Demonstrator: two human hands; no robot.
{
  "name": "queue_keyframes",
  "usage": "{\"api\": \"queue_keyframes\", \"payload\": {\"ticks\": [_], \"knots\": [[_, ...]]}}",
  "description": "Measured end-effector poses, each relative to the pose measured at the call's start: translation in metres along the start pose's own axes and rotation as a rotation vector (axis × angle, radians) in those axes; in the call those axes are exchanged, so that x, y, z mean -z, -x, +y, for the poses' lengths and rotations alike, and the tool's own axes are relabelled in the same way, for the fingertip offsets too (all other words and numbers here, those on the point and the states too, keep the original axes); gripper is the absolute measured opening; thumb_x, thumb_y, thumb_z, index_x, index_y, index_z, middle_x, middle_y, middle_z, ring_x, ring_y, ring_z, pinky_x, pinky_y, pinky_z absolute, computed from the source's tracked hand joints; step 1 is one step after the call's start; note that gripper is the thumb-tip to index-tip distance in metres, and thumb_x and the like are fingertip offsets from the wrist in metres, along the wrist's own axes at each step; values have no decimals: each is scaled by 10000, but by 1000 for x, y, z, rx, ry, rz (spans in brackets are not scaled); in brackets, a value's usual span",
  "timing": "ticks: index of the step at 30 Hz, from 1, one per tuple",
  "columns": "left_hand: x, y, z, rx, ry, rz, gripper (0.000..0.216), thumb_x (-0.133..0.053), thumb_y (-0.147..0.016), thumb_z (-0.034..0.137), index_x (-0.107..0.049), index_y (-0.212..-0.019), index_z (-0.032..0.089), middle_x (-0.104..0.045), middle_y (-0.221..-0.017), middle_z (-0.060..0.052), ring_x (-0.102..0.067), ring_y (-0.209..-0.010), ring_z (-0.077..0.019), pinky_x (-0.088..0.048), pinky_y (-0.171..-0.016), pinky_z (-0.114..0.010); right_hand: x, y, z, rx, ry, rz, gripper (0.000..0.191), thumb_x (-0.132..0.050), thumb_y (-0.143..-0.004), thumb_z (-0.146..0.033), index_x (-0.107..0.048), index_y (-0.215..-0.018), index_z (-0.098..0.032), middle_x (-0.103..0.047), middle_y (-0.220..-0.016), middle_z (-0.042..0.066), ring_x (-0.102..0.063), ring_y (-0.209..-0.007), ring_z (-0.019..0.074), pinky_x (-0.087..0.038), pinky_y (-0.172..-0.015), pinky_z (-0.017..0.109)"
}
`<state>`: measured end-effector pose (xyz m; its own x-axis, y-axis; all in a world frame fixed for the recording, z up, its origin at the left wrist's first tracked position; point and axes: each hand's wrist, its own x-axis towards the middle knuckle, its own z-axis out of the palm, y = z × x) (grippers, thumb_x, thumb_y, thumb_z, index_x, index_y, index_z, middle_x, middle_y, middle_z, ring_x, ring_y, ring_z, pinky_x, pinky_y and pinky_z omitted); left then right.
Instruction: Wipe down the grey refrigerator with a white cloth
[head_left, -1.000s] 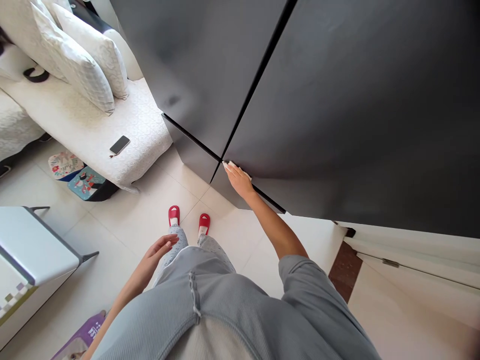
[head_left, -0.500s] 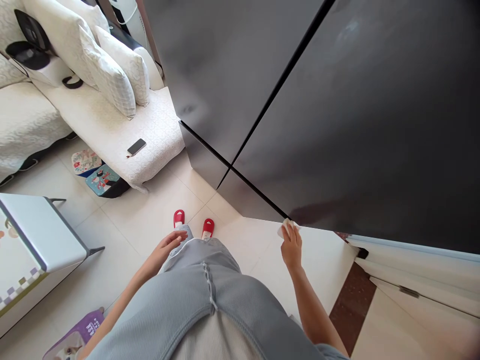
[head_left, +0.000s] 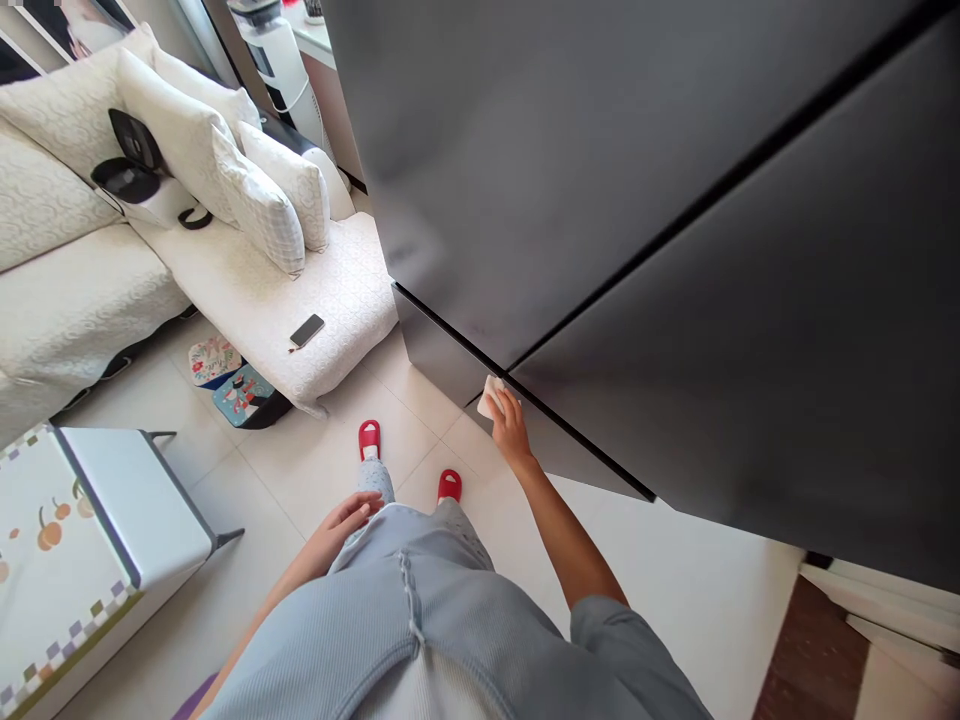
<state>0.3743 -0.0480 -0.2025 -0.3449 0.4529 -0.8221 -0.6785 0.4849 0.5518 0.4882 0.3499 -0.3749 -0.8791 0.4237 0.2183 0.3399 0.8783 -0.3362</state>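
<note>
My right hand point(head_left: 511, 428) presses a folded white cloth point(head_left: 491, 397) against the front of a dark grey refrigerator point(head_left: 675, 270). The cloth lies on the black horizontal gap between the upper doors and the lower drawer panel point(head_left: 570, 440), left of the panel's right end. My left hand point(head_left: 341, 527) hangs low by my grey trousers, touching the fabric and holding nothing. Red slippers point(head_left: 409, 455) show on the floor below me.
To the left stands a white-covered sofa point(head_left: 337, 300) with cushions and a phone point(head_left: 307, 331) on it. Patterned mats point(head_left: 244, 395) lie beneath its edge. A low table point(head_left: 127, 510) with a fruit-print cover stands at lower left. Floor tiles point(head_left: 675, 600) run along the refrigerator.
My right hand with the cloth has moved back left along the horizontal gap, away from the refrigerator's right end. My left hand stays near my trousers, and the view has swung slightly.
</note>
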Motion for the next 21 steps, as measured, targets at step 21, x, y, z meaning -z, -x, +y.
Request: {"api": "queue_keyframes", "payload": {"ticks": [21], "knots": [[277,-56,87,68,19,218,737,-866,-612,781,-797,-1113,245,-745,-1312,-138,-550,-1433,-420,-320,-1300,-600,-209,-333,-185,-208,-27,-82,453,-503,-1034,-106,-572,-1482,-103,-526,-1569,168,-476,-1477,262,-402,-1268,485]]}}
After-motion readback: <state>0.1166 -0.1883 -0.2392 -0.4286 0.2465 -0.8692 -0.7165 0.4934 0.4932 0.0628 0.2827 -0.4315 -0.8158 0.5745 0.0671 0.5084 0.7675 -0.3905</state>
